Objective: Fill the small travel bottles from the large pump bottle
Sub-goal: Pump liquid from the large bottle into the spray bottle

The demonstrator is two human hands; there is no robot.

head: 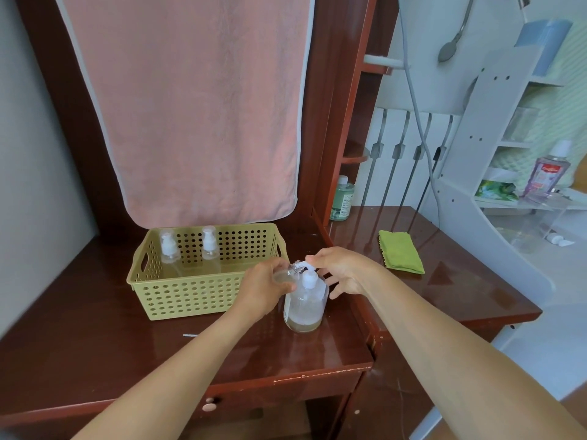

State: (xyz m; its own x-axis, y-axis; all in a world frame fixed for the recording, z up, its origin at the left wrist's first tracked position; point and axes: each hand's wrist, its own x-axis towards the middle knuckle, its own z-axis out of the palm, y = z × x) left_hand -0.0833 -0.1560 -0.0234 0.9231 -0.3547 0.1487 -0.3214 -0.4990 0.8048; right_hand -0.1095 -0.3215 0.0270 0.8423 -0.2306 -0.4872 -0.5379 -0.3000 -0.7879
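Observation:
The large clear pump bottle (305, 304) stands on the brown desk, with a little yellowish liquid at its bottom. My left hand (265, 289) grips a small clear travel bottle (286, 274), tilted with its open neck against the pump's white spout. My right hand (341, 271) rests on top of the white pump head, fingers spread over it. Two more small travel bottles (170, 250) (209, 246) with white pump caps stand upright inside the yellow perforated basket (190, 293), near its back wall.
A pink towel (190, 106) hangs behind the basket. A folded green cloth (401, 252) lies on the desk to the right. A green bottle (342, 198) stands by the wooden post. A white shelf with a pink bottle (546, 173) stands at far right.

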